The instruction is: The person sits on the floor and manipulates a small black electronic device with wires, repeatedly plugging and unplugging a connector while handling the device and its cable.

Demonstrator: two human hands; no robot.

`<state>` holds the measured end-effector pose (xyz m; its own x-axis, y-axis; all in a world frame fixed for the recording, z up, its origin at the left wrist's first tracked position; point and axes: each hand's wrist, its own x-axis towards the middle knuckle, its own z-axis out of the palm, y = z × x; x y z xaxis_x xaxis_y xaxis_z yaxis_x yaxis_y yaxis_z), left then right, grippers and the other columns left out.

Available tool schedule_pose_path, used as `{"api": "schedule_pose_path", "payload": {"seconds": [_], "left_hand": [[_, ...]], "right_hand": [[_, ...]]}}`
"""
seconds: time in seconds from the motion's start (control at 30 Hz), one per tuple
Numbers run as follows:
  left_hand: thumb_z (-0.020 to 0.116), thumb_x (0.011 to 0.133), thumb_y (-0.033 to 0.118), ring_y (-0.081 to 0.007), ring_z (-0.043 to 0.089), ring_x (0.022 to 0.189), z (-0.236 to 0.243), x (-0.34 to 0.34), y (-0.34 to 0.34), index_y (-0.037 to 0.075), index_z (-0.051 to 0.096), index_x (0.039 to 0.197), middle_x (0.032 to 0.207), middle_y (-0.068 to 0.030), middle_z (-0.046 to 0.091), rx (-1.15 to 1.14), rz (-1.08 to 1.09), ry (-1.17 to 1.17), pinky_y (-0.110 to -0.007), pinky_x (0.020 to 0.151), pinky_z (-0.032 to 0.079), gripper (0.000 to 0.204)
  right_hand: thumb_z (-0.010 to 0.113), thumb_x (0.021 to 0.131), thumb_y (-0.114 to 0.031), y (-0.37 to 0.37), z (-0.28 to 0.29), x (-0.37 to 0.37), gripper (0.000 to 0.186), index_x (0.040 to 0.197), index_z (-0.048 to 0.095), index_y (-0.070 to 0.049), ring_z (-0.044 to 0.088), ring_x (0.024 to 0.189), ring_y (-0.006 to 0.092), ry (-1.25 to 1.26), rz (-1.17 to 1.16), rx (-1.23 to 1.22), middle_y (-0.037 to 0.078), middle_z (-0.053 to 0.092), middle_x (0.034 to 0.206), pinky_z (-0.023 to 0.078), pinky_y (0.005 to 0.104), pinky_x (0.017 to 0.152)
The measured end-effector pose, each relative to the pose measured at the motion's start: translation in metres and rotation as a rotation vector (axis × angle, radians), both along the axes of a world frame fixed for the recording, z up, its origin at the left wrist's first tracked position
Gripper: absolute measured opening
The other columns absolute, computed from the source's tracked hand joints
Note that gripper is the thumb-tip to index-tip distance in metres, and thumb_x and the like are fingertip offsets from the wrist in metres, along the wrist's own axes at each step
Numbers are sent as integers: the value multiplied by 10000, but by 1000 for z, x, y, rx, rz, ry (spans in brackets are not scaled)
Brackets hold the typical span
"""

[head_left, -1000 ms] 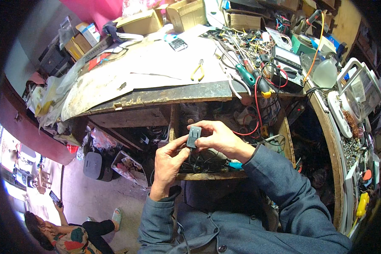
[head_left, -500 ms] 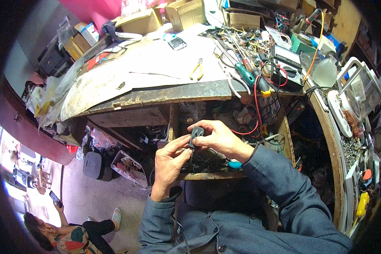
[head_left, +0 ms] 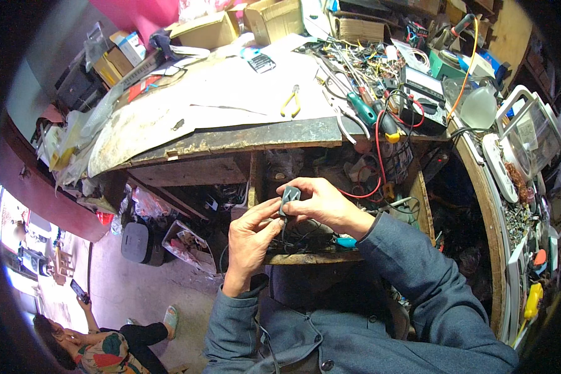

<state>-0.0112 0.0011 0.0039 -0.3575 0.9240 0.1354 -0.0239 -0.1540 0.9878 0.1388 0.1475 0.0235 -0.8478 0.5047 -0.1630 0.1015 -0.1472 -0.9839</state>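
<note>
Both the left hand [head_left: 249, 234] and right hand [head_left: 325, 201] pinch the dark block [head_left: 290, 194]; a slackened grip could drop it into the drawer [head_left: 315, 257].

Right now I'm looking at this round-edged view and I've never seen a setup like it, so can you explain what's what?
There's no machine here, just a person's two bare hands. The wide fisheye camera sits on their head and looks down, so straight edges bend near the rim.

The left hand and right hand hold a small dark block between them, over an open wooden drawer.

Beyond is a workbench partly covered by a pale sheet. On it lie yellow-handled pliers, a green-handled tool and a heap of wires and parts.

At lower left, another person holds a phone.
</note>
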Motion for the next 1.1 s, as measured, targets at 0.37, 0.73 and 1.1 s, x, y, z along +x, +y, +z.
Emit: {"api": "schedule_pose_path", "payload": {"seconds": [0.37, 0.73, 1.1], "left_hand": [[699, 908, -55, -175, 679, 1119, 1, 1, 0, -23, 695, 1288, 1287, -129, 703, 15, 19, 13, -301, 992, 537, 381], [709, 912, -52, -181, 670, 1144, -3, 0, -1, -1, 717, 1260, 1348, -139, 662, 31, 22, 34, -301, 966, 561, 351], [743, 860, -81, -133, 667, 1063, -3, 3, -2, 0, 692, 1290, 1318, -111, 671, 85, 94, 29, -256, 919, 551, 440]], "right_hand": [[756, 888, -205, -3, -4, -1, 556, 1326, 594, 97, 635, 857, 110, 96, -16, -2, 68, 686, 1026, 544, 261, 744], [792, 835, -172, -2, -3, -1, 594, 1324, 585, 93, 641, 932, 119, 102, 2, 96, 75, 692, 1050, 541, 285, 855], [700, 878, -38, -4, 2, -1, 519, 1376, 565, 27, 657, 1040, 146, 204, 50, -224, 81, 678, 1165, 567, 307, 899]]}}
